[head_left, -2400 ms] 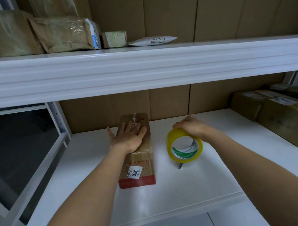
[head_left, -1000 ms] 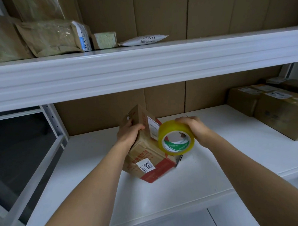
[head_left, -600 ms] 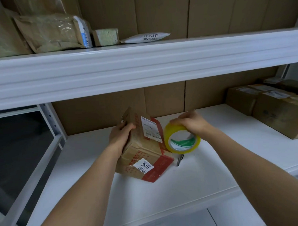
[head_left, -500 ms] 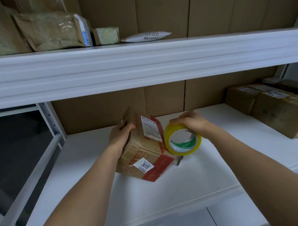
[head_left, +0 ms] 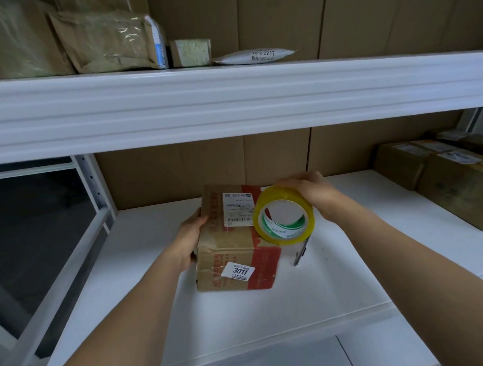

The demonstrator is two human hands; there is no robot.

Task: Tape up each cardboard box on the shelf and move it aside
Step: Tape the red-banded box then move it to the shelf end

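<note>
A small brown cardboard box (head_left: 232, 244) with red print, a white shipping label on top and a "3011" sticker on its front lies flat on the white shelf (head_left: 268, 314). My left hand (head_left: 191, 237) grips its left side. My right hand (head_left: 308, 192) holds a yellow roll of tape (head_left: 284, 215) from above. The roll stands on edge against the box's top right edge.
A dark pen-like tool (head_left: 301, 252) lies on the shelf just right of the box. Taped cardboard boxes (head_left: 439, 179) sit at the far right. The upper shelf (head_left: 231, 100) overhangs, carrying padded mailers (head_left: 109, 42) and small parcels.
The box lay on its narrow side, was tipped up on an edge and turned, and now rests flat with the shipping label up. The tape roll stayed in my right hand beside it.
</note>
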